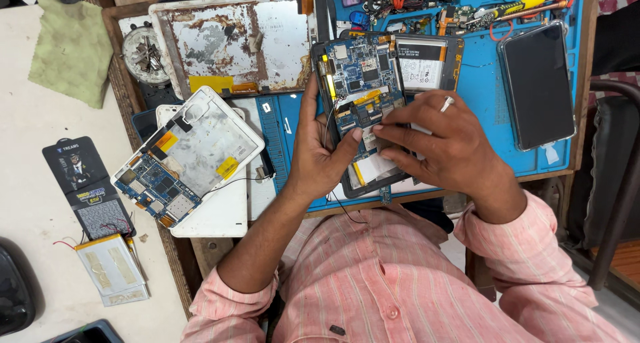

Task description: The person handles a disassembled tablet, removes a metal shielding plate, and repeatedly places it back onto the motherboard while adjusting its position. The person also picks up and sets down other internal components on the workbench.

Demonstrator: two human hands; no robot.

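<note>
We work over the blue repair mat (480, 90), and everything else we place from it. Off its left edge leans a large scratched metal back panel (233, 40); below that, further left, lies a white tablet shell (200, 150) with its board bared. On the mat's right side rests a dark phone (537, 83), screen up; tools are strewn along its far edge (493, 6).

At the mat's near-left part sits the opened tablet (363, 106), blue circuit board and battery exposed. Our left hand (320, 156) cups its left edge, thumb pressed onto the board. Our right hand (447, 146) lies over its lower right, fingers drawn together, fingertips pressing the pale flex strip (377, 163).

We judge the tablet light, rigid at the frame, but fragile inside: best held by the rim, never the ribbons or thin wires.
</note>
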